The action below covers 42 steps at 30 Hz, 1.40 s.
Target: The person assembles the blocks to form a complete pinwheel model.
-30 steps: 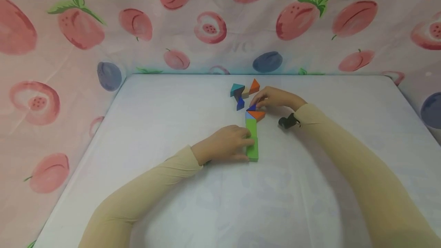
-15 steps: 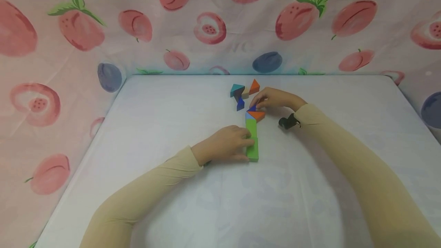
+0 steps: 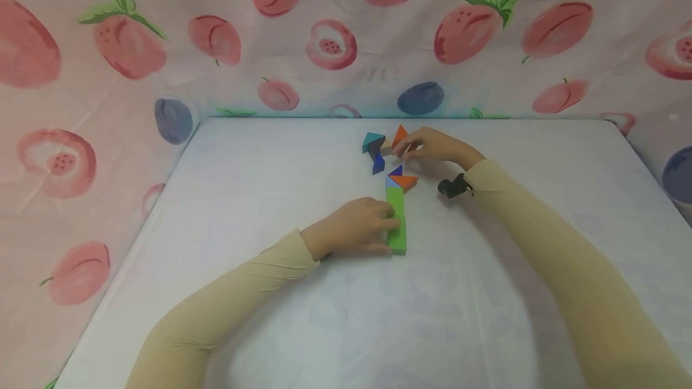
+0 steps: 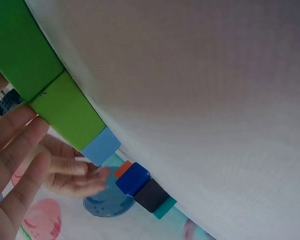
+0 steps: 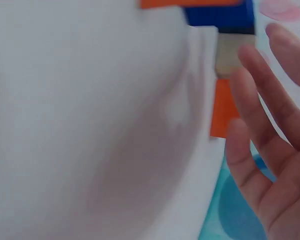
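Observation:
My left hand (image 3: pixel 357 225) rests at the left side of two green blocks (image 3: pixel 397 238) laid end to end, its fingertips touching them. The left wrist view shows its fingers (image 4: pixel 20 132) fairly straight against the green blocks. Beyond their far end lie a light blue block (image 4: pixel 102 146), an orange triangular block (image 3: pixel 404 182) and a dark blue triangular block (image 3: pixel 397 171). My right hand (image 3: pixel 432 146) hovers just behind these, nothing in its grasp. Its fingers are spread in the right wrist view, near a second orange triangular block (image 5: pixel 223 109) and a wooden-coloured block (image 5: pixel 229 55).
A loose group at the back holds a teal triangular block (image 3: pixel 372 140), a dark block (image 3: pixel 375 149) and a blue block (image 3: pixel 378 164). A black wrist camera (image 3: pixel 453 186) hangs below the right sleeve. A fruit-printed cloth (image 3: pixel 330 41) rises behind the white table (image 3: pixel 259 167).
My right hand has let go of the dark blue triangular block and lifted slightly away, toward the back group. My left hand has stayed at the green blocks.

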### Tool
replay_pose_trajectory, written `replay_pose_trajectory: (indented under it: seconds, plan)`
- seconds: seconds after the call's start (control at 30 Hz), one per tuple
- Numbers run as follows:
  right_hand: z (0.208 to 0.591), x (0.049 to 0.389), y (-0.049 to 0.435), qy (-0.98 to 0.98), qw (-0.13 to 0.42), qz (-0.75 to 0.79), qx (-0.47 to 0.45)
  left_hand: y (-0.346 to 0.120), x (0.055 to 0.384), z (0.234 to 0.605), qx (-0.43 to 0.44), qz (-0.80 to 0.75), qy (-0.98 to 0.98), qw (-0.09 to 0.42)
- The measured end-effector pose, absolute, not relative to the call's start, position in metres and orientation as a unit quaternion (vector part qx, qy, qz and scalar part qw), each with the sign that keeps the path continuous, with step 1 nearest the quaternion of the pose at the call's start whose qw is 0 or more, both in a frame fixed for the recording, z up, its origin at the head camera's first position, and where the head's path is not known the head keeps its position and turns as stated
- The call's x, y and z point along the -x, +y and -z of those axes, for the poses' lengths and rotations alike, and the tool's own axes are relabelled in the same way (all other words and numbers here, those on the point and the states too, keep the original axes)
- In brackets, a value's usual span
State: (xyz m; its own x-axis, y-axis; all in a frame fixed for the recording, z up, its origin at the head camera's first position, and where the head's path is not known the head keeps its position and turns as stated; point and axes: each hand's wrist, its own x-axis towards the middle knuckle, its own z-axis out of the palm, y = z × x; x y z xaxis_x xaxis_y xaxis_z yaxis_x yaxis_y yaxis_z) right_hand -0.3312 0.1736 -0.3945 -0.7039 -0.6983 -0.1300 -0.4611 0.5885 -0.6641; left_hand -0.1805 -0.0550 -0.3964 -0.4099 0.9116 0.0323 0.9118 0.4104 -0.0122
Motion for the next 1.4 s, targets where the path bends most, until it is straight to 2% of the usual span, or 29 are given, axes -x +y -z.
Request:
replay_pose_trajectory:
  seconds: [0.1, 0.27, 0.4, 0.6, 0.83, 1.07, 1.4]
  plan:
    - [0.388, 0.334, 0.165, 0.865, 0.184, 0.31, 0.35, -0.056, 0.181, 0.397, 0.541, 0.003, -0.841, 0.016]
    - [0.384, 0.335, 0.147, 0.853, 0.232, 0.272, 0.38, -0.055, 0.182, 0.4, 0.544, 0.001, -0.839, 0.024]
    - [0.385, 0.336, 0.136, 0.86, 0.25, 0.249, 0.368, -0.055, 0.183, 0.402, 0.547, 0.001, -0.837, 0.034]
    - [0.388, 0.343, 0.141, 0.872, 0.232, 0.261, 0.342, -0.054, 0.183, 0.402, 0.544, 0.001, -0.838, 0.033]
    - [0.378, 0.357, 0.17, 0.913, 0.123, 0.324, 0.217, -0.052, 0.183, 0.4, 0.542, 0.001, -0.84, 0.016]
    - [0.392, 0.366, 0.174, 0.919, 0.155, 0.284, 0.227, -0.052, 0.183, 0.4, 0.542, 0.004, -0.84, 0.015]
    - [0.396, 0.363, 0.181, 0.921, 0.164, 0.273, 0.225, -0.053, 0.183, 0.398, 0.537, 0.002, -0.844, 0.004]
